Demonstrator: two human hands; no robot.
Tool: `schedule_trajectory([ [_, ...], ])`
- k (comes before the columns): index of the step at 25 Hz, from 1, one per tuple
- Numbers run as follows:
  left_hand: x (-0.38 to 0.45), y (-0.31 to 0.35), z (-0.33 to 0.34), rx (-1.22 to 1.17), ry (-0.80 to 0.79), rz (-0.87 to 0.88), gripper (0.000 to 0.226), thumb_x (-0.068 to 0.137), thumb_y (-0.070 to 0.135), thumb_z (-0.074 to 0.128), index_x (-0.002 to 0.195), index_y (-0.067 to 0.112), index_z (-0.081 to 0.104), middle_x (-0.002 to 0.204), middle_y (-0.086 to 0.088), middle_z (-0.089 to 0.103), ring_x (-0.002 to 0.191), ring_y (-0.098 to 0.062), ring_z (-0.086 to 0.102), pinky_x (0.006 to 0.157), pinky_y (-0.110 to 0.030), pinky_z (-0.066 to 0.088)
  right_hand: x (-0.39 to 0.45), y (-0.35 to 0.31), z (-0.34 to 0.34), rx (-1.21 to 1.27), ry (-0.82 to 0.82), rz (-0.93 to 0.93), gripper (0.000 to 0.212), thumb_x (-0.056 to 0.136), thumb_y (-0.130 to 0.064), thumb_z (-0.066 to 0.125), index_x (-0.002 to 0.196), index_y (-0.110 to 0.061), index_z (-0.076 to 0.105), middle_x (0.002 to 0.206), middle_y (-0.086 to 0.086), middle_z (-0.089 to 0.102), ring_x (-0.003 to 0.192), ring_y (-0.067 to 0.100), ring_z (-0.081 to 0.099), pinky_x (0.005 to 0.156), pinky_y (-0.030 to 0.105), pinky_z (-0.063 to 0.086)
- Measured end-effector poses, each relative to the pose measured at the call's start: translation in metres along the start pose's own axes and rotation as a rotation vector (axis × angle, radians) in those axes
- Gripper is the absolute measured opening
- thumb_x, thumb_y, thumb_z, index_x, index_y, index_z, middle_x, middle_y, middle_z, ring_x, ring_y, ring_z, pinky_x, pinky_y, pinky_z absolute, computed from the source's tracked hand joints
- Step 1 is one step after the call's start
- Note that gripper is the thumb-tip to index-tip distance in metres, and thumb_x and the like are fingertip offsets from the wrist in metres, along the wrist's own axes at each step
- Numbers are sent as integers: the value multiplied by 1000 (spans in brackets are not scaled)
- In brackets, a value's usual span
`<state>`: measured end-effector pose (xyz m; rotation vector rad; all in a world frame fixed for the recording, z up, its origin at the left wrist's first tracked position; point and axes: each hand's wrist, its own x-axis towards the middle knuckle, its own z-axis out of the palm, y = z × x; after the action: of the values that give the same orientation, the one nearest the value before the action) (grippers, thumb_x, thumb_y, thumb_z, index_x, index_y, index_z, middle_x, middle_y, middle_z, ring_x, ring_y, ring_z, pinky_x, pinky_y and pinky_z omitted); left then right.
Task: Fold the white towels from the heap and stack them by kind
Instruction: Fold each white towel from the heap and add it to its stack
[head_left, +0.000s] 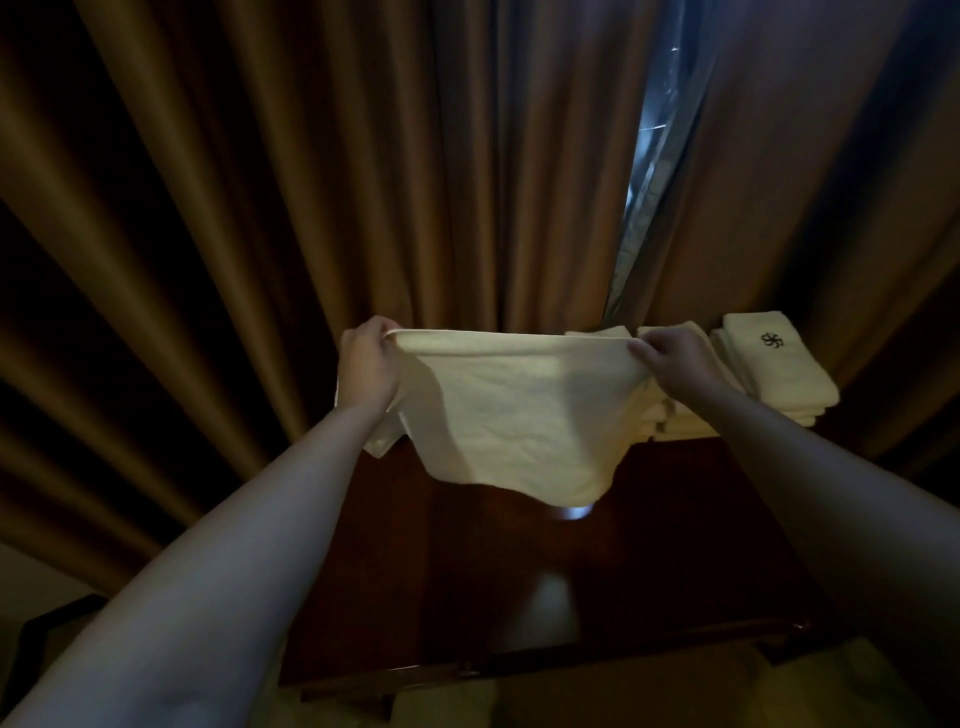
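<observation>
A small white towel (519, 415) hangs spread out in the air above a dark wooden table (649, 561). My left hand (369, 369) pinches its upper left corner and my right hand (670, 358) pinches its upper right corner, stretching the top edge taut. The lower edge sags loose over the tabletop. Behind the right hand stand stacks of folded white towels (680, 415); the far right stack (774, 364) carries a dark emblem on top. A bit of white cloth (384, 441) shows below my left wrist, mostly hidden by the towel.
Heavy brown curtains (311, 208) hang right behind the table, with a narrow bright gap (649, 156) between them. Pale cloth (441, 701), dim and unclear, lies below the table's near edge.
</observation>
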<state>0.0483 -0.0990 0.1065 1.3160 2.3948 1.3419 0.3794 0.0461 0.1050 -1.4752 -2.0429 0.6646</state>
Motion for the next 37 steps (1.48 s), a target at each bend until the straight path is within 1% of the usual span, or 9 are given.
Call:
schedule_trajectory([
  [4,-14,1,-14,14,88,70,26,93,8,40,100,18,63,102,1,57,105,-16,50,90,-34,46,-12,-2,-3,-113,41,-77,20,96,-28,55,97,-13,67,91,4,64,78,14,54,57,23,33],
  [6,-27,0,-23,52,131,112,26,93,7,40,102,17,62,101,2,57,107,-17,48,88,-25,40,-25,-4,-2,-112,102,-120,20,95,-30,56,97,-13,67,95,5,65,84,17,56,67,25,36],
  [10,-55,-4,-39,197,311,291,21,91,7,45,102,11,62,99,-5,62,98,-22,48,87,-28,35,-47,-11,-5,-61,134,-186,23,91,-33,61,94,-13,72,89,6,68,79,17,60,66,26,39],
  [14,-68,-17,-47,265,362,319,20,91,13,44,97,9,62,91,-7,63,90,-25,50,88,-36,37,-57,-21,-6,-78,50,-153,20,89,-25,64,95,-9,74,91,6,68,82,16,61,67,24,40],
  [20,-84,-49,-6,548,95,115,25,97,17,40,104,8,62,97,-12,65,95,-31,54,85,-41,41,-59,12,36,-334,-222,-13,19,86,-28,65,88,-12,74,85,4,68,77,17,61,66,30,50],
  [25,-103,-101,61,616,-183,32,27,92,6,41,111,6,60,112,-13,57,107,-31,47,86,-39,42,-50,72,94,-441,-265,107,21,88,-27,61,85,-9,70,86,10,67,83,28,63,63,28,43],
  [28,-102,-114,93,617,-196,-59,30,92,5,46,118,10,60,121,-14,45,116,-33,41,82,-44,48,-34,107,120,-376,-269,118,26,92,-28,57,87,-5,68,91,15,69,88,33,64,69,33,48],
  [34,-74,-121,164,339,-98,-491,31,94,8,40,118,11,60,109,-19,66,102,-40,62,82,-40,49,15,158,162,-325,-437,43,27,93,-9,44,108,-5,66,115,18,63,108,34,58,86,33,45],
  [37,-74,-132,207,283,-218,-496,45,97,12,40,142,14,38,126,-21,56,112,-39,56,87,-42,47,31,178,178,-185,-507,29,46,89,7,41,130,-11,55,131,15,51,123,32,47,99,35,39],
])
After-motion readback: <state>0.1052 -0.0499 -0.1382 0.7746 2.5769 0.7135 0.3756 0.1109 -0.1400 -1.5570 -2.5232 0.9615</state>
